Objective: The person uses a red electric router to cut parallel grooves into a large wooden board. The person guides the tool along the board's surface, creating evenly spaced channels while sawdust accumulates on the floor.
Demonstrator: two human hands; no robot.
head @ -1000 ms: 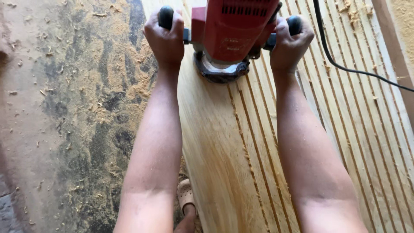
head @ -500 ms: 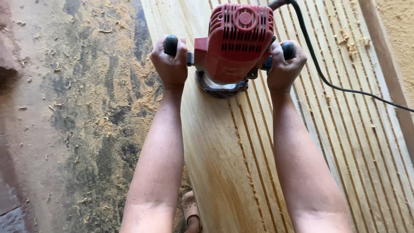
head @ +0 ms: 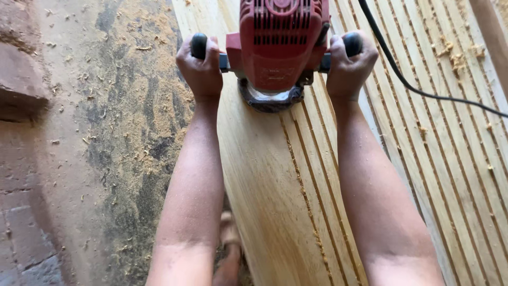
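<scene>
The red router sits base-down on the pale wooden board, between both hands and straight ahead of the person. Left hand is wrapped tight round the left black knob; right hand is wrapped round the right knob; fingers fully closed on both, neither hand nearer than the other. The handle line runs crosswise, while the board's long axis and its cut grooves run away from the body, tilted slightly left. Grooves cover the board's right part; the left strip is smooth. The black power cord trails off right. The concrete floor at left is strewn with sawdust.
</scene>
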